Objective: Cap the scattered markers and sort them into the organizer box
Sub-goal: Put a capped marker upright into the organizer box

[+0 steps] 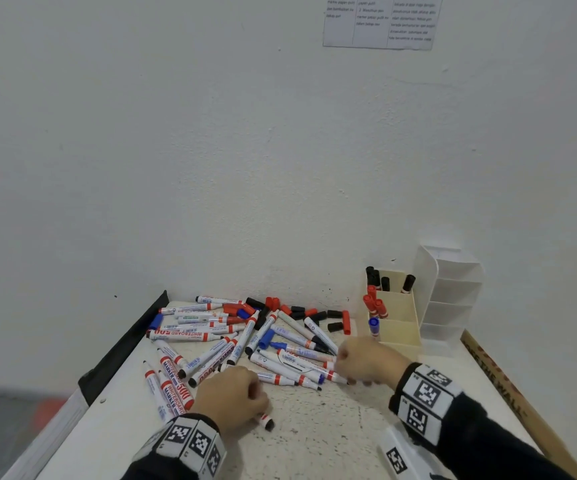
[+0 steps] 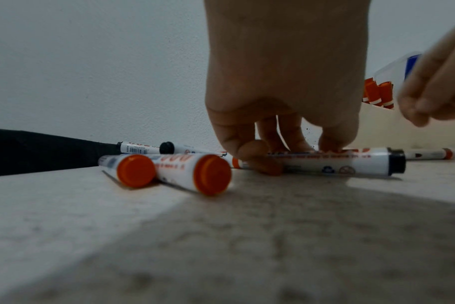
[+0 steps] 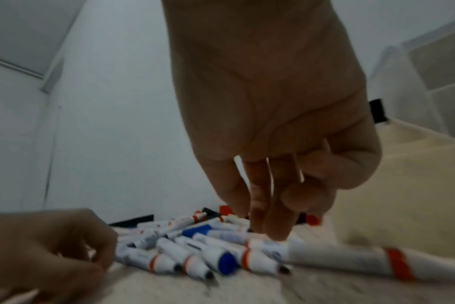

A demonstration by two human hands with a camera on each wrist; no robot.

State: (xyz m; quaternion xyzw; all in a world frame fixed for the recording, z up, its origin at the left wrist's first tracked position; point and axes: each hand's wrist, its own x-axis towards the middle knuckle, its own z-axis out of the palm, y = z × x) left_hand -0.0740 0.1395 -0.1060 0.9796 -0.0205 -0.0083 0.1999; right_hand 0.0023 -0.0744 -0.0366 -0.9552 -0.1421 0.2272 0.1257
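Both hands are down in the marker mess right now. The left hand [image 1: 229,396] sits at the near edge of the pile, fingers [image 2: 243,142] curled down and pinching a white marker with a black end [image 2: 351,162] that lies flat on the counter [image 1: 314,427]; thumb on the near side, the other fingertips on the far side of the barrel. Two fat markers with orange-red end plugs [image 2: 210,174] lie just left of that hand, side by side and touching.

The right hand [image 1: 366,362] is over the right side of the pile of markers [image 1: 245,337]. Its fingers [image 3: 270,216] hang down loosely bunched, tips touching or nearly touching an uncapped marker with a red band [image 3: 351,259]. From the blurry wrist view I cannot tell whether it actually grips anything.

The pile itself is spread across the middle of the counter, mostly uncapped, with loose caps [image 1: 314,315] in black, red and blue scattered along the far side near the wall [image 1: 210,150].

The organizer box [image 1: 399,336] is a cream one at the far right, just past the right hand. Black-capped markers [image 1: 375,277] stand in its far compartment, red-capped ones [image 1: 375,304] in the middle, one blue-capped marker [image 1: 373,325] in the near one. A white divided organizer [image 1: 448,296] stands right beside it.
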